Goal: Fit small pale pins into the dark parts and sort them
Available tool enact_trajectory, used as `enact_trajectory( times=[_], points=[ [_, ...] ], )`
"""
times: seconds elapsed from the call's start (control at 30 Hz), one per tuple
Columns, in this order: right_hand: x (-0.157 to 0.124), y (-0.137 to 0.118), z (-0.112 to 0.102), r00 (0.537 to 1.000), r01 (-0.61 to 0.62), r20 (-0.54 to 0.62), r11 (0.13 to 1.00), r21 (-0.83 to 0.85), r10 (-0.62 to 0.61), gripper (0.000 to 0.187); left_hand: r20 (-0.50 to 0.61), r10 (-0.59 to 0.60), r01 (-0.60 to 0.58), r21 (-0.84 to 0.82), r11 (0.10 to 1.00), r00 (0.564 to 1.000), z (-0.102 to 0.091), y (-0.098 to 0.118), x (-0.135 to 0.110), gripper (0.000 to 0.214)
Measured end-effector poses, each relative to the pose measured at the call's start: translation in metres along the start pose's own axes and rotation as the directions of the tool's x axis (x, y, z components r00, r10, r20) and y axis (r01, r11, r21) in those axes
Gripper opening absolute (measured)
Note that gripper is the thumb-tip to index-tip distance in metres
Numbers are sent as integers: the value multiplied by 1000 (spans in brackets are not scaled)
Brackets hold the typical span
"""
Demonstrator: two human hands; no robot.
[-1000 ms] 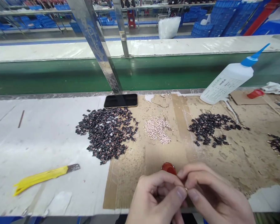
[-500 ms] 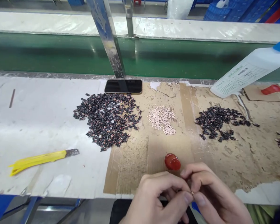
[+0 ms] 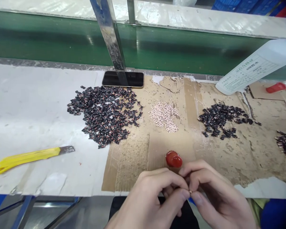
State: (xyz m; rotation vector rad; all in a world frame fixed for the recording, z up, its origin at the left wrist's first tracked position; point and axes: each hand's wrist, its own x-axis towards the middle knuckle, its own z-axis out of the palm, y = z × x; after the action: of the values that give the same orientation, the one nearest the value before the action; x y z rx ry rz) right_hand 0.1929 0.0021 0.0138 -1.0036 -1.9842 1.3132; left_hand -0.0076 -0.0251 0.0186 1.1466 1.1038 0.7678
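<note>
Left hand (image 3: 146, 198) and right hand (image 3: 216, 198) are pinching a tiny pale piece (image 3: 190, 191) between their fingertips for fine control, just below a red cap (image 3: 173, 159).

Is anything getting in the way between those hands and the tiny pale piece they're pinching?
Nothing visible does. The left hand and right hand meet on the tiny pale piece, pinched between them. The red rounded object sits just beyond the hands on the cardboard, not between them.

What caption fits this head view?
Bare left hand and right hand pinch a tiny pale piece near a glossy red object.
</note>
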Motion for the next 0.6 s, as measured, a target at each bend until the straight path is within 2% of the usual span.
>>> enact_trajectory(
  times=[0.1, 0.17, 0.23, 0.33, 0.47, 0.6],
  points=[
    [-1, 0, 3, 999, -24, -41, 999, 38, 25, 11, -19, -36, 34, -98, 995, 999, 3, -4, -2, 11],
    [-3, 4, 4, 996, -30, -87, 999, 27, 32, 10, -112, -105, 85, -169, 982, 988, 4, -6, -4, 9],
    [-3, 10, 4, 985, -26, -170, 997, -74, 13, 11, -228, -178, 131, -207, 969, 957, 2, -8, -8, 14],
    [-3, 21, 4, 962, -11, -265, 956, -295, -71, 12, -341, -247, 162, -258, 953, 907, -1, -8, -14, 10],
    [-1, 29, 7, 960, 20, -242, 895, -445, -142, 15, -432, -323, 156, -379, 912, 842, -4, -3, -17, 6],
    [3, 28, 10, 960, 46, -217, 867, -495, -175, 18, -483, -331, 117, -421, 900, 811, -5, 1, -17, 4]
  ],
)
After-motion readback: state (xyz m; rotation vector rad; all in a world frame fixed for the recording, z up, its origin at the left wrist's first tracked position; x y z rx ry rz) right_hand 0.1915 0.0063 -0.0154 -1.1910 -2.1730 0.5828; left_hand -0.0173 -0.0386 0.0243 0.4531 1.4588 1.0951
